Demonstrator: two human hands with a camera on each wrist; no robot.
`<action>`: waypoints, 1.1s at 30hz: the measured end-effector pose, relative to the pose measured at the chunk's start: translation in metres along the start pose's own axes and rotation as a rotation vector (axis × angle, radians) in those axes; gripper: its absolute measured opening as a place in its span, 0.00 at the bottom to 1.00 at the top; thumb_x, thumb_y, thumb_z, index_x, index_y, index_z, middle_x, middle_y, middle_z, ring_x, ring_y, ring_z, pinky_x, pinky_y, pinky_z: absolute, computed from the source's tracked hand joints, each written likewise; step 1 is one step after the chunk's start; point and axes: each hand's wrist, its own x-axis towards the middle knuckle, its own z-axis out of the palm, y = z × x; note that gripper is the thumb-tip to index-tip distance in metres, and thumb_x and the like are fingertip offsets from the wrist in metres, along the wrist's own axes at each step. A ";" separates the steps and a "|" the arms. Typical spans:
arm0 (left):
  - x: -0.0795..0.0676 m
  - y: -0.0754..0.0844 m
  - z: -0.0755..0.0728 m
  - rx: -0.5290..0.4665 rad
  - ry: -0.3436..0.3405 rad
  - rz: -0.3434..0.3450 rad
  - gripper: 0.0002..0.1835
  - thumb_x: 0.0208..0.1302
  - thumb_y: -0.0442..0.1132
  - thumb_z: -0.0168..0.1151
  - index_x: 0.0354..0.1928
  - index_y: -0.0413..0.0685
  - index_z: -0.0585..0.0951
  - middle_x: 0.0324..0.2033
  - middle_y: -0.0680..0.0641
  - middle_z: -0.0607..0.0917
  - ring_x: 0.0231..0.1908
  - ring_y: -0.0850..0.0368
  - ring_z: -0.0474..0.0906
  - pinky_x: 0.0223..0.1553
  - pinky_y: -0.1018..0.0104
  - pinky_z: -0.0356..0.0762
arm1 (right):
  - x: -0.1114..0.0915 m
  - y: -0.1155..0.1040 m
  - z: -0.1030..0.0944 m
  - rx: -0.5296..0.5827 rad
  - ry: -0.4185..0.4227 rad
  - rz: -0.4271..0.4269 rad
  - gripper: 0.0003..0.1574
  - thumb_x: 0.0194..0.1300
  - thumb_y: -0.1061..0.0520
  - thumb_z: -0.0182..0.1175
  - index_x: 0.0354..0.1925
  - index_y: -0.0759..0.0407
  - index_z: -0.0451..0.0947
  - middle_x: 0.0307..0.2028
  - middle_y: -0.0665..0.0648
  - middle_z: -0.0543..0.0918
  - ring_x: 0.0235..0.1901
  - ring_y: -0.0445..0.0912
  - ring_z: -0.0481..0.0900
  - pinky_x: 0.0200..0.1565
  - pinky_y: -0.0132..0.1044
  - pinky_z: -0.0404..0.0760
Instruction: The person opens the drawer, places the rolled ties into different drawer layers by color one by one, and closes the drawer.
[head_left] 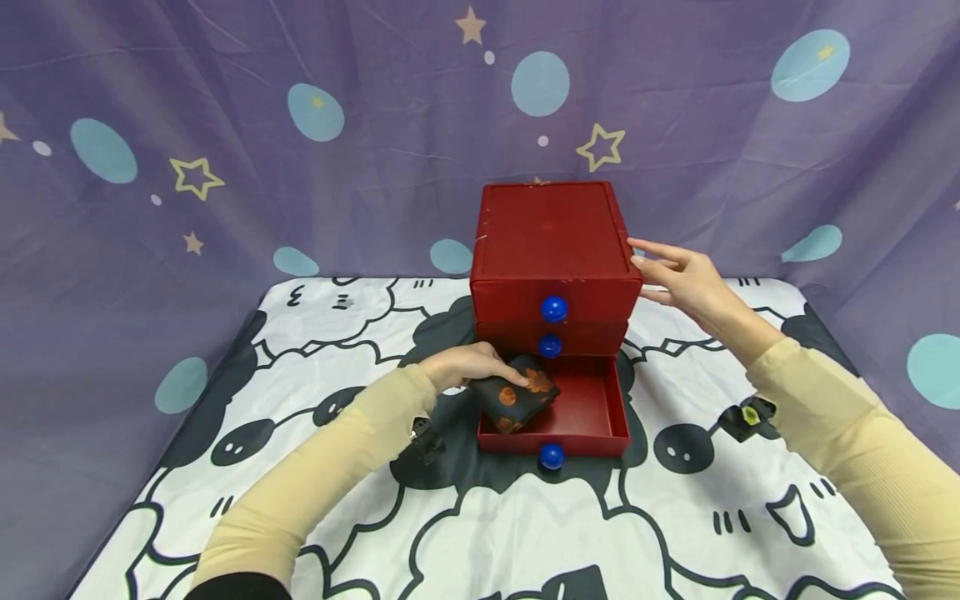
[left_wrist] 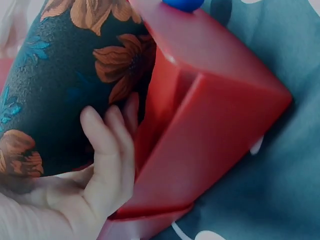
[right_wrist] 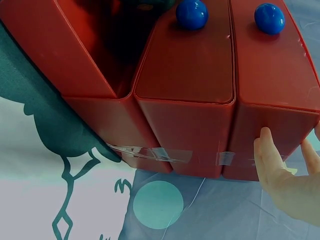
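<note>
My left hand (head_left: pixel 468 365) grips a dark, leathery-looking case with orange flowers (head_left: pixel 519 398), thumb on top and fingers along its edge. The case is tilted over the left side of the pulled-out bottom drawer (head_left: pixel 588 408). In the left wrist view, the curled fingers (left_wrist: pixel 102 135) lie between the flowered case (left_wrist: pixel 65 85) and the red drawer wall (left_wrist: pixel 200 130). Against the right side of the red drawer cabinet (head_left: pixel 551 233), my right hand (head_left: pixel 686 279) rests its fingertips near the top, fingers extended. The right wrist view shows that hand (right_wrist: pixel 287 180) against the cabinet's side.
Two upper drawers with blue knobs (head_left: pixel 554 309) are closed. Another blue knob (head_left: pixel 552 456) is on the open drawer's front. A cartoon-print cloth (head_left: pixel 315 500) covers the table, and a purple curtain (head_left: pixel 412 142) hangs behind. Clear tape (right_wrist: pixel 175 155) runs along the cabinet's side.
</note>
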 end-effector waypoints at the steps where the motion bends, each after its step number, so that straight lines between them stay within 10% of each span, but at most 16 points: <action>1: 0.000 0.001 0.001 -0.012 0.001 -0.004 0.13 0.46 0.48 0.66 0.21 0.45 0.80 0.20 0.53 0.79 0.23 0.61 0.73 0.24 0.71 0.70 | 0.000 0.000 0.000 0.000 0.000 0.001 0.36 0.58 0.50 0.58 0.63 0.56 0.61 0.58 0.60 0.65 0.44 0.36 0.75 0.41 0.30 0.76; 33: 0.019 0.008 0.044 -0.460 0.141 -0.146 0.30 0.49 0.39 0.66 0.52 0.34 0.66 0.33 0.43 0.76 0.28 0.54 0.77 0.31 0.58 0.78 | 0.000 0.002 0.000 0.022 0.006 -0.020 0.36 0.57 0.51 0.59 0.62 0.58 0.62 0.49 0.52 0.73 0.41 0.37 0.77 0.40 0.30 0.77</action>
